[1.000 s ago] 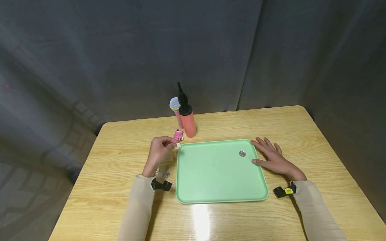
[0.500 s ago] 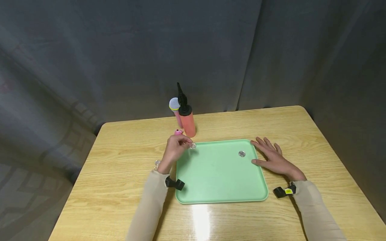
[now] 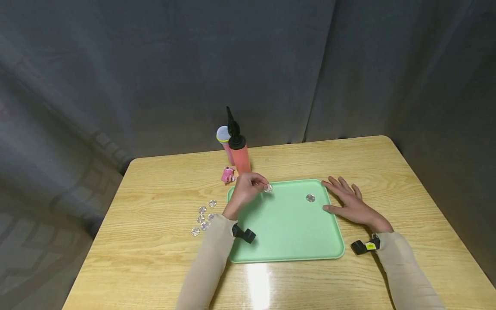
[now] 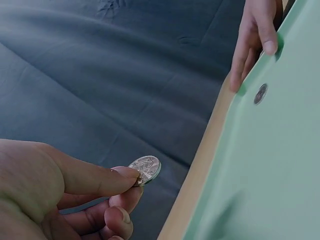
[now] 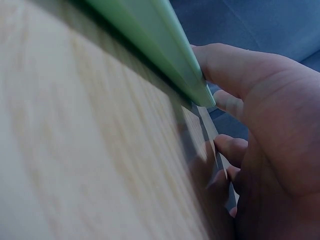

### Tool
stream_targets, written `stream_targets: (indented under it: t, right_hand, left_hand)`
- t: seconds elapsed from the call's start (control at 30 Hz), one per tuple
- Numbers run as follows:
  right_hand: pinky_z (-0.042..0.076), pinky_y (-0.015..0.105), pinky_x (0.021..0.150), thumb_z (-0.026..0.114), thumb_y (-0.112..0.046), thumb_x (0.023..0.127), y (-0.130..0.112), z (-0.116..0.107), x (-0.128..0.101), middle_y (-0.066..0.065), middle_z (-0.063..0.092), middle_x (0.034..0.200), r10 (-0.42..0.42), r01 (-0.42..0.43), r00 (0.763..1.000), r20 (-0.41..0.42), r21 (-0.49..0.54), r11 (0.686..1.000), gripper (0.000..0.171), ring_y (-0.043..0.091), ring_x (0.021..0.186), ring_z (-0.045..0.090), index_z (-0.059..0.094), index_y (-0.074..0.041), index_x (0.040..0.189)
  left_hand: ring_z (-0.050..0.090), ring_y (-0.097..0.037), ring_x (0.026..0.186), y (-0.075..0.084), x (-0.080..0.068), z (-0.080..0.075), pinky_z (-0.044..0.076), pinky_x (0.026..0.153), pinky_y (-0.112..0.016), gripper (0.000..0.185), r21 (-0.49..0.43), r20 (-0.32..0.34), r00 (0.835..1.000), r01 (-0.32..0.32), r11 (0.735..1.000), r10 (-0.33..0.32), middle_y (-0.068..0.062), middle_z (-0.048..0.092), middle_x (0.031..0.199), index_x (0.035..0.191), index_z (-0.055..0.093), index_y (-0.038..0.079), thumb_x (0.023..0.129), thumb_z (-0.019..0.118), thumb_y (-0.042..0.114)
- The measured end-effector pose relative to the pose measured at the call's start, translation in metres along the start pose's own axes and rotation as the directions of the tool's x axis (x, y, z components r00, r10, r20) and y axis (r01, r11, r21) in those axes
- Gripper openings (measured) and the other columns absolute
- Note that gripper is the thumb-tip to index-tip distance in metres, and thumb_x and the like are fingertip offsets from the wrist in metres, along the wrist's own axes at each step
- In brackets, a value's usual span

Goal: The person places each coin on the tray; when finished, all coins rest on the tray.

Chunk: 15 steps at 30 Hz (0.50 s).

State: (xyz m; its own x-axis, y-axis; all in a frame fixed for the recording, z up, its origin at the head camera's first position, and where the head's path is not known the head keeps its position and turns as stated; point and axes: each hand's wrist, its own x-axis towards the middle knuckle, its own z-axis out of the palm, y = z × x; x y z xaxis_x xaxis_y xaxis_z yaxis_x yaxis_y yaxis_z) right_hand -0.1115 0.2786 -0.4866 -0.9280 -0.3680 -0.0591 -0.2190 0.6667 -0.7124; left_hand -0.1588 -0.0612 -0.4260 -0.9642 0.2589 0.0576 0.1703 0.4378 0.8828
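Note:
Between thumb and fingertips, my left hand point(image 3: 248, 189) pinches a silver coin point(image 4: 146, 170), held above the back left part of the green tray point(image 3: 286, 232). Another coin point(image 3: 310, 198) lies flat in the tray near its back right corner. My right hand point(image 3: 350, 206) rests at the tray's right edge with fingers spread; its thumb touches the rim in the right wrist view. Left of the tray, several loose coins point(image 3: 205, 226) lie on the wooden table, close to my left sleeve.
Behind the tray's back left corner stand a red hand pump point(image 3: 241, 158) with a black nozzle and a toy microphone point(image 3: 223, 134). A small pink figure point(image 3: 227, 175) sits in front of them. A dark curtain point(image 3: 271, 77) hangs behind the table point(image 3: 155, 193).
My left hand has carried the coin rightward, from the tray's back left corner to over the tray. The loose coins at left are uncovered now. The right hand has stayed put.

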Motion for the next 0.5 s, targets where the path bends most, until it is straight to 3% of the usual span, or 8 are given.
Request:
stream_targets:
  t: [0.5]
  right_hand:
    - [-0.011,0.072,0.113,0.067,-0.036,0.094,0.001,0.000,0.001,0.027,0.010,0.166,0.004,-0.004,1.000,0.001,-0.010,1.000,0.079,0.051,0.153,-0.005,0.027,-0.014,0.159]
  left_hand:
    - [0.052,-0.005,0.063,0.003,0.014,0.046,0.040,0.056,-0.015,0.007,0.002,0.092,0.996,0.021,1.000,-0.021,-0.018,0.074,0.082,0.084,0.076,-0.002,0.085,0.070,-0.006]
